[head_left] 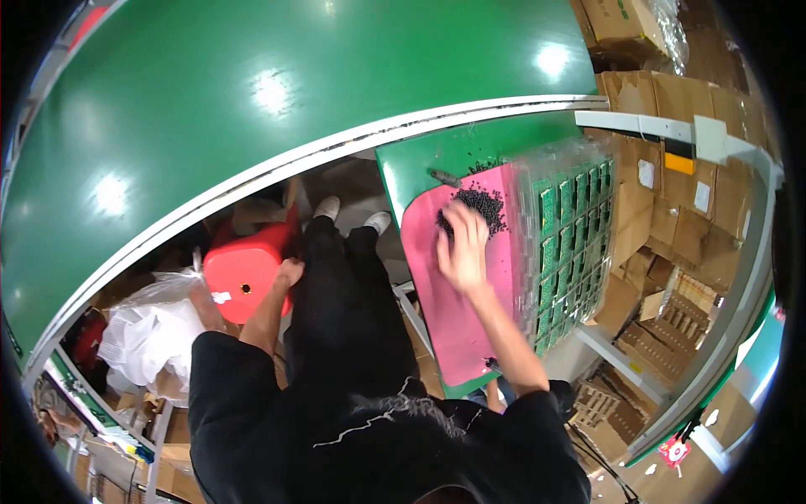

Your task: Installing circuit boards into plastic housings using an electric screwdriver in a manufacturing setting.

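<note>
My right hand (466,252) is over the near edge of a heap of small black parts (483,204), its fingers spread and the thumb apart. Whether the fingertips touch the parts is hard to tell. The heap lies on a pink mat (453,319). A dark pen-like tool (445,178) rests by the mat's far edge. Beside the mat, on the right, clear plastic trays (522,244) hold rows of green circuit boards (564,239). Down on the left, my left hand (290,271) has its fingers curled at the rim of a red stool (243,273).
A large green table (353,59) with a pale metal edge spans the far side. White plastic bags (155,332) sit left of the stool. Cardboard boxes (672,193) stack up at right behind a metal rail (642,126). A small black object (493,364) lies near the mat's near end.
</note>
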A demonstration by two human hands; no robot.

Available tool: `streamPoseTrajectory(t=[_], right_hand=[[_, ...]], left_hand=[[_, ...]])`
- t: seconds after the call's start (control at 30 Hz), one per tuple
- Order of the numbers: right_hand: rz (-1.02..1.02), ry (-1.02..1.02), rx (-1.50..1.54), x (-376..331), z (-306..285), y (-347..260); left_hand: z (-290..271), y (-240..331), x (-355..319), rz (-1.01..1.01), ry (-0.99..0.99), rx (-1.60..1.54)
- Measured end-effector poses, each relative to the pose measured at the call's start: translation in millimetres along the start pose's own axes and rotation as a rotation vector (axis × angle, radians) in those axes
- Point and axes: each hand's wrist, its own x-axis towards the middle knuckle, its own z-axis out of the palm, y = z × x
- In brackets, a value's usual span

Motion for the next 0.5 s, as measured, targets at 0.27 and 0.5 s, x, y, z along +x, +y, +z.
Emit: streamPoseTrajectory(t=[0.27,0.5], right_hand=[[0.185,0.012,-0.055,-171,56,48],[0.111,0.025,-0.018,-175,64,57]], left_hand=[[41,-69,25,0.175,-0.629,1.178],[116,-164,68,0.35,-0.376,1.756]])
